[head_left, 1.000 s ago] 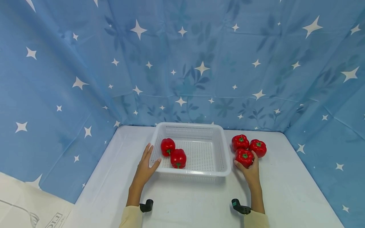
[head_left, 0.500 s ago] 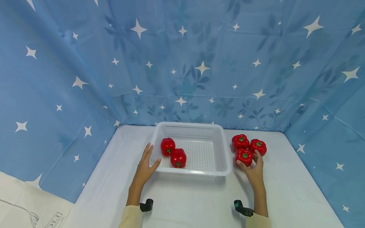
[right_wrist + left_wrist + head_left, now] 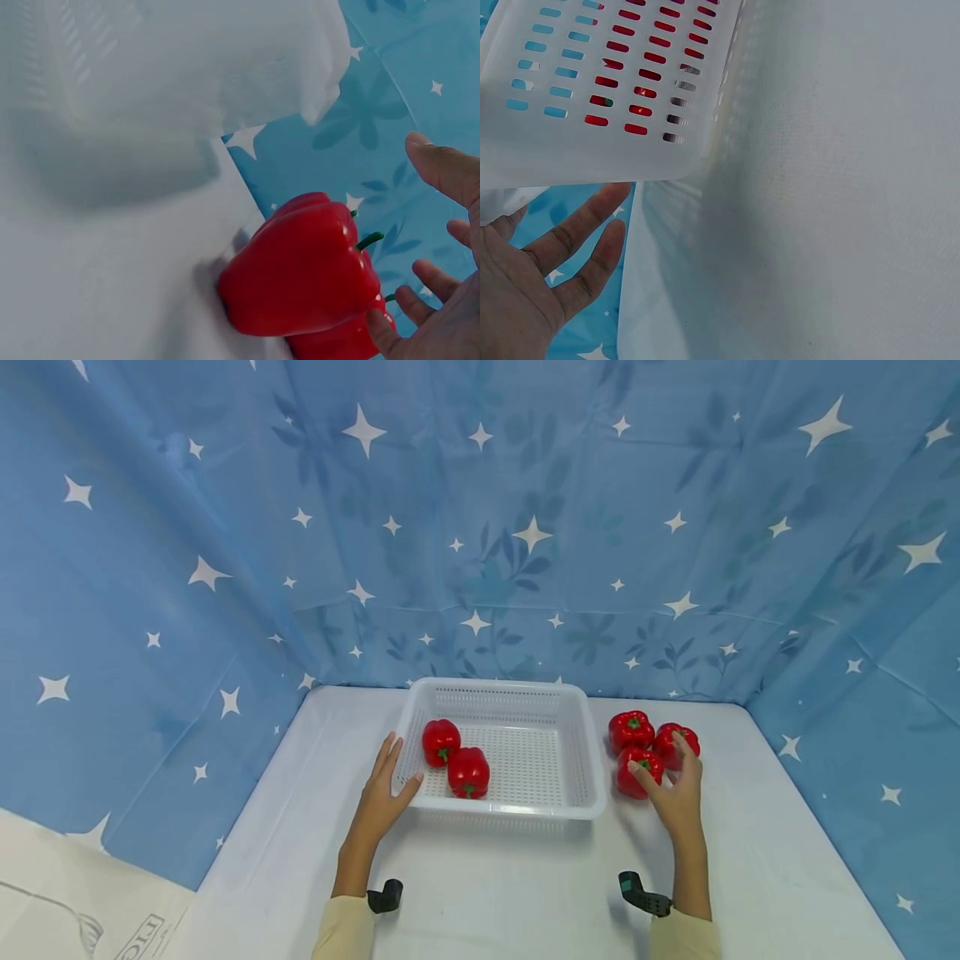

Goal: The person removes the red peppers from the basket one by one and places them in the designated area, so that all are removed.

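My left hand (image 3: 380, 802) lies at the left end of a white perforated plastic basket (image 3: 525, 814), thumb at its near left corner. Its fingers (image 3: 589, 274) look mostly straight and spread in the left wrist view. Inside the basket, on the left, are two red bell peppers, one farther back (image 3: 441, 742) and one nearer (image 3: 468, 774). Right of the basket, three more red bell peppers sit close together: a near one (image 3: 633, 781), a back left one (image 3: 628, 731) and a right one (image 3: 667, 742). Above the near and right ones hovers my right hand (image 3: 678, 797), fingers spread, holding nothing.
The white-covered table (image 3: 495, 877) extends in front of the basket and right of the peppers. A blue curtain with stars (image 3: 480, 568) hangs behind and at both sides. Pale printed cloth (image 3: 75, 902) shows at the lower left.
My right hand has come off the near loose pepper, moving right and up with fingers spread. That pepper stays among the others. The left hand keeps its place at the basket.
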`<act>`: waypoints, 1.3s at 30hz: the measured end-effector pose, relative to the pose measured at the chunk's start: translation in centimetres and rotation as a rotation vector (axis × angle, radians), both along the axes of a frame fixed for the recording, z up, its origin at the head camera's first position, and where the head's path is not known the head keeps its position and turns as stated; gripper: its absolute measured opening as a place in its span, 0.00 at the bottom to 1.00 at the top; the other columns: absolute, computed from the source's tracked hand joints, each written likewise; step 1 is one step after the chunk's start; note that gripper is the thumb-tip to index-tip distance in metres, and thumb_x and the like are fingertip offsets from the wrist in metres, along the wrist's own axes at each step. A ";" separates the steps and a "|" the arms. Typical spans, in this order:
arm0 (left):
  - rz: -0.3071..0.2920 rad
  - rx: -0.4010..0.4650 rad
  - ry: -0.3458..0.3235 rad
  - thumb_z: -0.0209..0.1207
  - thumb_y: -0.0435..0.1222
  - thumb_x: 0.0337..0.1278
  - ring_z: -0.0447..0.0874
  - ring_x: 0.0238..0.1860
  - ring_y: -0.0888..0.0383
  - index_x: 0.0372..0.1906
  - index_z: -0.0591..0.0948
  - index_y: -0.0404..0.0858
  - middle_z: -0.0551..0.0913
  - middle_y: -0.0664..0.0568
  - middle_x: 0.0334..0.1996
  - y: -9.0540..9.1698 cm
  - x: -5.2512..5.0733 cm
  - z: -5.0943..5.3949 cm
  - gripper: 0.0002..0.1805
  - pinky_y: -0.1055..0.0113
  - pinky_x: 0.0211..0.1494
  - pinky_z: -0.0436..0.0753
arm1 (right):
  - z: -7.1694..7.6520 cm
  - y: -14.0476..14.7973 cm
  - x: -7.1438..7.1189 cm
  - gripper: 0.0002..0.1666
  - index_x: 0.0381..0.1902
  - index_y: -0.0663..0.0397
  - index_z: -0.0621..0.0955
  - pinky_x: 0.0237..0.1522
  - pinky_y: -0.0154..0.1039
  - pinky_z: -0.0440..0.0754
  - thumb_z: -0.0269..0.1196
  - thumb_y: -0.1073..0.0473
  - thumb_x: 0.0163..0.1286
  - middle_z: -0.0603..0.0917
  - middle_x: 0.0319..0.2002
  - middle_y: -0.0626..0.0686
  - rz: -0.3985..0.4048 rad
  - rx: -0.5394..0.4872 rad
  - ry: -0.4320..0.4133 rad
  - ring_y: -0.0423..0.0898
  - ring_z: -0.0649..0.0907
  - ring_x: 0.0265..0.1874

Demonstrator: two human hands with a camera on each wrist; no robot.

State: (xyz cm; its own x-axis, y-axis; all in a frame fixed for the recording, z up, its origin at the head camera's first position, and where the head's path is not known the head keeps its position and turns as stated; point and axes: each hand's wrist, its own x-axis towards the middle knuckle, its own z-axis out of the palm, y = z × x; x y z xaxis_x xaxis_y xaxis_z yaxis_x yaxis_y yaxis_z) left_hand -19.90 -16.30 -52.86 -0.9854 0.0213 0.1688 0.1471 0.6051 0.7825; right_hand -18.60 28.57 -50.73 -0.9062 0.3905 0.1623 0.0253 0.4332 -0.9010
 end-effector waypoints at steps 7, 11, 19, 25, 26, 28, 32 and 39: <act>0.004 -0.003 -0.007 0.59 0.50 0.63 0.54 0.77 0.45 0.77 0.55 0.50 0.47 0.59 0.79 0.1 0.1 0.0 0.42 0.44 0.65 0.70 | 1.3 -0.5 -0.4 0.50 0.75 0.42 0.59 0.63 0.67 0.70 0.72 0.55 0.59 0.59 0.74 0.55 0.002 0.003 0.047 0.56 0.58 0.74; 0.005 -0.004 -0.015 0.59 0.51 0.63 0.54 0.77 0.45 0.78 0.55 0.50 0.46 0.59 0.79 0.1 0.1 0.0 0.42 0.43 0.64 0.70 | 1.9 -0.8 -0.7 0.50 0.75 0.42 0.60 0.62 0.68 0.71 0.72 0.56 0.59 0.60 0.73 0.57 -0.019 0.023 0.049 0.56 0.59 0.74; 0.004 -0.012 -0.014 0.58 0.52 0.62 0.53 0.77 0.45 0.78 0.53 0.52 0.45 0.60 0.79 0.0 -0.1 -0.1 0.42 0.43 0.64 0.69 | 3.0 -1.4 -1.2 0.49 0.73 0.36 0.63 0.63 0.65 0.72 0.73 0.54 0.57 0.61 0.74 0.52 -0.039 0.006 0.066 0.53 0.59 0.74; -0.001 -0.009 0.001 0.58 0.52 0.62 0.53 0.77 0.44 0.78 0.54 0.52 0.46 0.60 0.79 -0.1 -0.3 0.0 0.42 0.43 0.64 0.70 | 3.9 -2.4 -2.1 0.47 0.72 0.35 0.64 0.65 0.65 0.70 0.73 0.52 0.57 0.60 0.74 0.51 0.013 -0.002 0.102 0.54 0.59 0.74; -0.001 -0.010 0.003 0.58 0.52 0.62 0.54 0.77 0.44 0.78 0.54 0.52 0.46 0.60 0.79 -0.1 -0.3 0.0 0.42 0.44 0.64 0.69 | 4.0 -2.7 -2.3 0.47 0.72 0.36 0.64 0.66 0.64 0.69 0.73 0.52 0.57 0.60 0.74 0.51 0.029 -0.003 0.104 0.54 0.59 0.74; 0.000 -0.011 0.005 0.59 0.52 0.62 0.54 0.77 0.44 0.78 0.54 0.52 0.46 0.59 0.79 -0.1 -0.3 -0.1 0.42 0.44 0.64 0.70 | 4.1 -3.3 -2.7 0.47 0.72 0.38 0.64 0.68 0.63 0.66 0.72 0.53 0.58 0.60 0.74 0.52 0.074 -0.010 0.112 0.54 0.59 0.74; 0.000 -0.008 0.005 0.59 0.52 0.62 0.55 0.77 0.44 0.78 0.54 0.51 0.46 0.59 0.79 -0.1 -0.3 -0.2 0.43 0.44 0.64 0.70 | 4.2 -4.6 -3.4 0.47 0.73 0.41 0.64 0.69 0.62 0.63 0.72 0.52 0.58 0.59 0.75 0.53 0.176 -0.014 0.100 0.56 0.58 0.75; -0.003 0.009 0.012 0.59 0.51 0.62 0.53 0.77 0.45 0.78 0.54 0.51 0.46 0.59 0.79 -0.1 0.0 -0.1 0.42 0.45 0.64 0.70 | 4.1 -7.3 -4.6 0.45 0.72 0.47 0.64 0.69 0.61 0.65 0.70 0.53 0.60 0.61 0.74 0.56 0.395 -0.052 0.096 0.60 0.62 0.74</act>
